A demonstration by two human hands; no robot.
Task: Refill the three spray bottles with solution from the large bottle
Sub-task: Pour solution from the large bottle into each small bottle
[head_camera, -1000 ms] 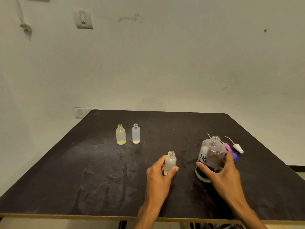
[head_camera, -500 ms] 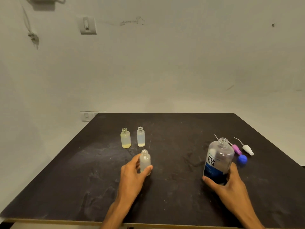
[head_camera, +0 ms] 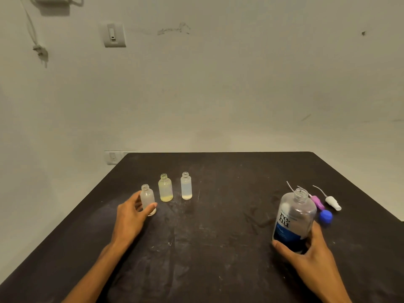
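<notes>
Slid leftward across the table (head_camera: 218, 270): small bottle (head_camera: 147, 200), now just beside the yellowish bottle (head_camera: 165, 188) and the clear bottle (head_camera: 186, 186), pinched by left hand (head_camera: 129, 217). Meanwhile gripped low by right hand (head_camera: 306, 252): large bottle (head_camera: 294, 219), uncapped, upright. Best to set down level, release gently, avoid nudging neighbours.
</notes>
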